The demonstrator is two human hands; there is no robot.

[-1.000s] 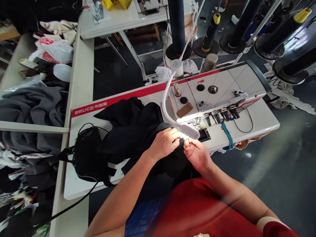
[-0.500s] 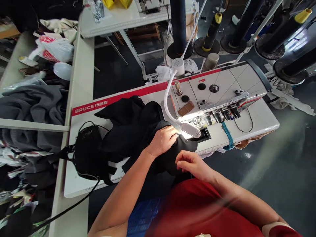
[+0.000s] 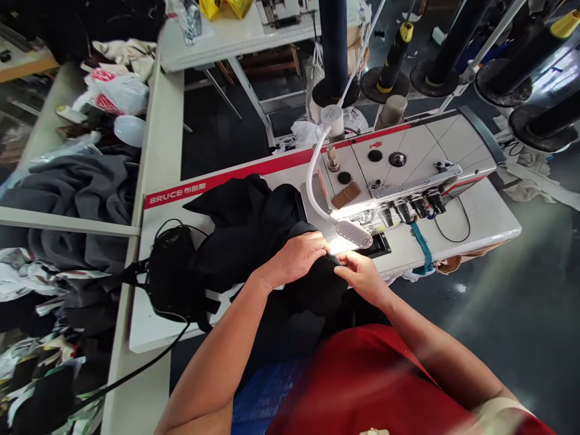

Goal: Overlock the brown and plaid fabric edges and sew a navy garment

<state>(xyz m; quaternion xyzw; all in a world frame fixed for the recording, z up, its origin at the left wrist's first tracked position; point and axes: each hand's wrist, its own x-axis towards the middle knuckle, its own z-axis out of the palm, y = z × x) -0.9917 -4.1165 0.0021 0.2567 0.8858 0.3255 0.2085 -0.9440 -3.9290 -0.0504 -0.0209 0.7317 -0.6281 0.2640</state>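
Observation:
A black fabric garment (image 3: 244, 241) lies bunched on the white sewing table (image 3: 480, 219), its gathered edge running toward the needle area of an overlock sewing machine (image 3: 399, 181). My left hand (image 3: 296, 258) presses on the fabric and grips a fold. My right hand (image 3: 362, 279) pinches the same edge close by, fingertips almost meeting my left. Both hands sit just below a white gooseneck lamp head (image 3: 354, 234), which lights the spot. The presser foot is hidden behind the lamp and cloth.
A black mesh bag (image 3: 171, 272) with straps lies on the table's left, its black cord trailing off the edge. Grey cloth (image 3: 77, 199) and plastic bags (image 3: 120, 93) fill a bench at left. Tall thread cones (image 3: 512, 78) stand at upper right, and another sewing table (image 3: 212, 45) stands beyond.
My right hand has come up from lower on the cloth to pinch the edge beside my left hand. The whole view has shifted slightly right.

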